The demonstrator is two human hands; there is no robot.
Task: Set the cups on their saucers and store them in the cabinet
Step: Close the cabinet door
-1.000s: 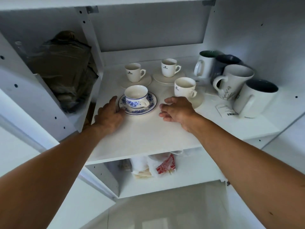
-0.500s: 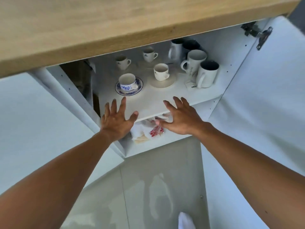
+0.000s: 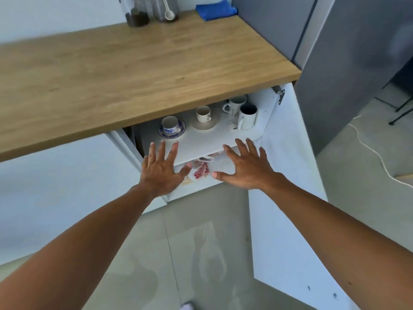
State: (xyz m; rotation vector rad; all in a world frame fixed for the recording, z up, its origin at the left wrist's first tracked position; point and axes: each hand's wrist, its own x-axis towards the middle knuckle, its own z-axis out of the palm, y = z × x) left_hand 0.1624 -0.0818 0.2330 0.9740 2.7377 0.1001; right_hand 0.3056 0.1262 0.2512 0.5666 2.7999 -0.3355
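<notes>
Well: left hand (image 3: pixel 161 173), right hand (image 3: pixel 248 168) were spread, empty. Blue cup (image 3: pixel 169 125) on saucer (image 3: pixel 181 133) sat just beyond left hand; stray knock might topple it.

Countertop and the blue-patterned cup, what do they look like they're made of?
Countertop: wood or wood-look laminate, matte, judging by the visible grain. Blue-patterned cup: probably glazed ceramic or porcelain, white and smooth with a printed blue pattern.

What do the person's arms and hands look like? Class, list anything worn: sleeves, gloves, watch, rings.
The left arm and right arm are bare as far as the picture shows, no sleeves. The left hand and right hand wear no gloves; no watch, bracelet or ring shows. The nails look short and unpainted.
</notes>
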